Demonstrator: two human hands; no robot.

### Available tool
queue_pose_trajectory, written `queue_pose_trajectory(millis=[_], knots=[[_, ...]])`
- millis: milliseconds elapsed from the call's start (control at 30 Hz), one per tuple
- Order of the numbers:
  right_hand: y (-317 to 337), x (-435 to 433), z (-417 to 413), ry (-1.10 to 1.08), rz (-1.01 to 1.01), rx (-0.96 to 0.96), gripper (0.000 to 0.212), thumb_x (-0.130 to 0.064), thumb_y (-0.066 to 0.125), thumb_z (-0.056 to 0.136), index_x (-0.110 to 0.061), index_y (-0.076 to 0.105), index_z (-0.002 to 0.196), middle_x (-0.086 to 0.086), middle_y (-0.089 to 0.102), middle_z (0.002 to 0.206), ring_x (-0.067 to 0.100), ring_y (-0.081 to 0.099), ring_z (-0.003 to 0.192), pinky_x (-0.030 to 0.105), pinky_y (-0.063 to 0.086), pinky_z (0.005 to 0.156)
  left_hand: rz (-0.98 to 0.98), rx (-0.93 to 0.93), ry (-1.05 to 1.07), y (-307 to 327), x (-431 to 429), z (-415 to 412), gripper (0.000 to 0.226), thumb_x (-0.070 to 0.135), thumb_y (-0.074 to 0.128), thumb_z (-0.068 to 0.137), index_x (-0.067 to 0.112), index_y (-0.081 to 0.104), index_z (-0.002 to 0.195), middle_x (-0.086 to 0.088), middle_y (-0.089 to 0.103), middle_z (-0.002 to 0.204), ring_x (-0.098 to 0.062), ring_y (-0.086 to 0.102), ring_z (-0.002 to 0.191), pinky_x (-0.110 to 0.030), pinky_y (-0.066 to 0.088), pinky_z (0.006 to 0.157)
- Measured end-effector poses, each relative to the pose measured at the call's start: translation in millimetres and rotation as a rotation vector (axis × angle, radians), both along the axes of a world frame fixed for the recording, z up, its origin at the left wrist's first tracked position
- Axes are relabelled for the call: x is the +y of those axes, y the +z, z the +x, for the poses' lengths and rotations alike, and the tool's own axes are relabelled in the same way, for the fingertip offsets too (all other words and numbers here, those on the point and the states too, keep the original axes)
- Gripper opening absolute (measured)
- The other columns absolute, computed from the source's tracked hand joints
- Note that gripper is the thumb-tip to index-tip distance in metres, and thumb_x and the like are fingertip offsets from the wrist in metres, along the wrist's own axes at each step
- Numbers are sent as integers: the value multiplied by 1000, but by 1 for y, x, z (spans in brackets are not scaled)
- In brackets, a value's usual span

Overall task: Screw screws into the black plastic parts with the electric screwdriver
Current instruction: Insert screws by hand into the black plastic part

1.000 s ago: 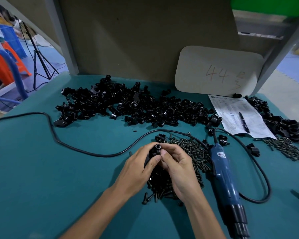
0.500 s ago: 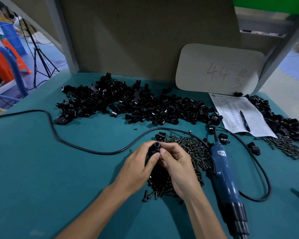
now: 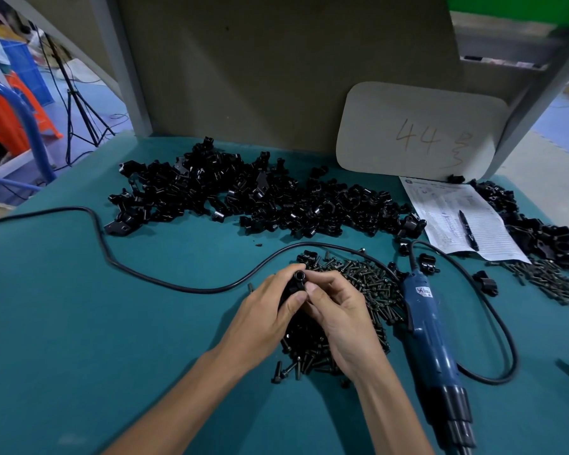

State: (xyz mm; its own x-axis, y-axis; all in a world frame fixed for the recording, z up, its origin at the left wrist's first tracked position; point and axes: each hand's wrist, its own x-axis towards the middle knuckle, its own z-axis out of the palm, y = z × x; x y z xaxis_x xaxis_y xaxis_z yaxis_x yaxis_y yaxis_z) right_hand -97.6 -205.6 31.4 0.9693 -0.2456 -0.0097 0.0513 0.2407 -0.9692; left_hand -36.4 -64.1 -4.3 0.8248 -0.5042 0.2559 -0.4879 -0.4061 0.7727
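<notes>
Black plastic part (image 3: 298,280) is found held where it was a moment ago, just above the screw pile (image 3: 368,284). Almost nothing is changed, so a screw is judged to be still in seating by hand, with no driving begun. The part is clasped by the curled thumb and fingers of the left hand (image 3: 263,315), and a round, glossy socket is turned upward. It is pinched from the other side by the right hand (image 3: 340,318); whether a screw is held cannot be told. Farther right, the electric screwdriver (image 3: 431,336) is left lying untouched.
</notes>
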Motion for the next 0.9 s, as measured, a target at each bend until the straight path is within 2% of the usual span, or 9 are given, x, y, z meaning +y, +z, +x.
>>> queue_pose_trajectory(millis=[133,267,333,400,433,500,667,800,900], knots=[[0,-1,-1,14,-16,-19,30,-4,57,103,-24,78,106,1,76,114,14,71,110,22,57,86,-20,-8,-3,0,-1,1,45,67,32,101,49,36,142,23,51,139,7,46,128,-13,39,99],[3,-3,-1,31,-138,-18,33,-5,55,104,-27,75,118,-6,74,121,10,67,118,27,56,97,-78,7,11,5,-1,2,39,63,35,102,47,40,137,29,54,128,5,53,121,-6,39,91],[3,-11,-4,-86,-420,10,30,-16,61,102,-37,70,121,-18,71,119,1,62,118,25,52,100,-75,16,24,6,-1,1,39,64,34,102,48,39,137,31,54,126,6,53,119,-7,40,89],[3,-25,-8,-160,-892,95,30,-35,66,98,-45,64,126,-27,61,116,-2,49,117,23,41,97,-68,27,39,6,-1,1,39,66,33,101,49,38,137,30,55,121,8,53,115,-6,39,85],[2,-32,-10,-135,-1090,168,34,-42,66,96,-46,62,129,-25,55,114,2,41,114,25,36,94,-63,36,43,6,-1,0,40,66,32,101,49,37,137,29,56,118,8,54,111,-7,39,82],[0,-38,-12,-52,-1257,286,33,-40,66,97,-40,63,130,-18,53,107,10,38,107,30,34,89,-49,45,46,5,-1,0,41,65,31,101,47,37,138,29,55,109,8,54,102,-9,37,77],[0,-32,-8,-127,-1230,267,10,-24,62,101,-24,70,107,-10,67,99,14,52,97,32,37,76,-29,41,50,3,-1,0,39,60,33,102,46,37,138,33,52,95,8,53,88,-8,35,69],[4,-36,-14,-230,-1085,222,8,-23,67,99,-24,71,107,-15,67,94,6,62,89,33,54,81,-36,34,44,2,0,-2,37,60,33,103,47,37,138,32,53,98,6,55,86,-9,35,66],[7,-36,-15,-296,-919,159,8,-21,71,96,-26,71,103,-14,71,89,3,68,86,31,59,82,-44,39,40,1,0,-1,37,59,33,102,48,36,138,30,54,105,3,56,96,-12,36,72]])
